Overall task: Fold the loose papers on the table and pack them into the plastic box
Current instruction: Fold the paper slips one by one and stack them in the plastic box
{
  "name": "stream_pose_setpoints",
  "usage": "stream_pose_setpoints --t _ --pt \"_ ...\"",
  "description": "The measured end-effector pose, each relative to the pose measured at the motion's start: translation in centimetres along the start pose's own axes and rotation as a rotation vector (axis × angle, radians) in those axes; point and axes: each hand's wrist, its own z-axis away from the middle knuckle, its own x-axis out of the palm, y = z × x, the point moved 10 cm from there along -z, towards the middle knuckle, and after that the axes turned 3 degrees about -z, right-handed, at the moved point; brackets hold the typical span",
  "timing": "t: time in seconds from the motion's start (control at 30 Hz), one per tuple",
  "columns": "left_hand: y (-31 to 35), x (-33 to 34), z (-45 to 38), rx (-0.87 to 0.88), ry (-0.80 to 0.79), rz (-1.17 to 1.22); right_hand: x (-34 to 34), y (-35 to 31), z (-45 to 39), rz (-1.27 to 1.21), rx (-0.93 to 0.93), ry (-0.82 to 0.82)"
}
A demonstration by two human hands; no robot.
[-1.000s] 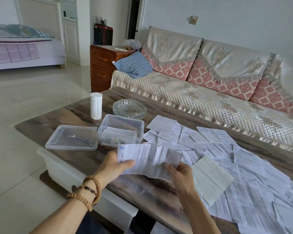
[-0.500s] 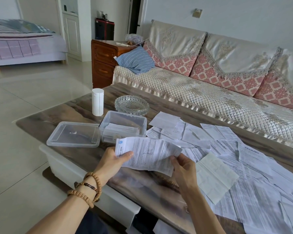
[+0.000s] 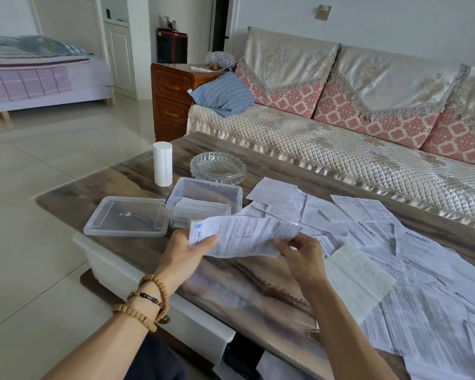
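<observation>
The left hand [image 3: 188, 249] and right hand [image 3: 303, 256] are pinching the ends of a printed sheet [image 3: 243, 235] above the table [image 3: 244, 286]; its blue round logo is showing, text too small to read. The plastic box [image 3: 203, 202] is sitting just beyond, loose papers [image 3: 395, 256] spreading right.

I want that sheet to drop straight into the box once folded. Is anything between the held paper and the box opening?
Nothing visible. The paper, held by left hand and right hand, hangs just in front of the plastic box, which is open; its lid lies beside it.
</observation>
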Motion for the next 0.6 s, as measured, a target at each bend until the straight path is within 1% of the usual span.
stream_pose_setpoints --t 0.07,0.13,0.17,0.23,0.3,0.37,0.4,0.5,0.6 --pt "1.1 -0.2 0.2 0.080 0.016 -0.036 0.2 -0.8 -0.6 0.027 -0.004 0.000" --pt "2.7 -0.1 0.7 0.232 0.009 -0.092 0.2 -1.2 -1.0 0.045 -0.013 0.013" --pt "3.7 0.3 1.2 0.357 -0.002 -0.178 0.1 -1.2 -1.0 0.056 -0.014 0.021" --pt "5.0 2.0 2.9 0.629 -0.037 -0.477 -0.2 -0.3 -0.8 0.140 0.014 0.023" --pt "4.7 3.7 4.7 0.777 -0.101 -0.708 -0.7 1.7 0.1 0.286 0.061 0.005" --pt "3.9 4.8 6.1 0.840 -0.170 -0.819 -1.0 3.1 1.8 0.394 0.047 -0.041" --pt "3.6 5.2 6.6 0.844 -0.197 -0.852 -1.0 3.1 2.9 0.449 0.002 -0.063" --pt "3.2 5.9 6.9 0.814 -0.217 -0.897 -0.8 2.3 6.2 0.569 -0.186 -0.115" --pt "3.5 6.6 7.0 0.796 -0.233 -0.958 1.4 1.3 9.3 0.695 -0.409 -0.251"
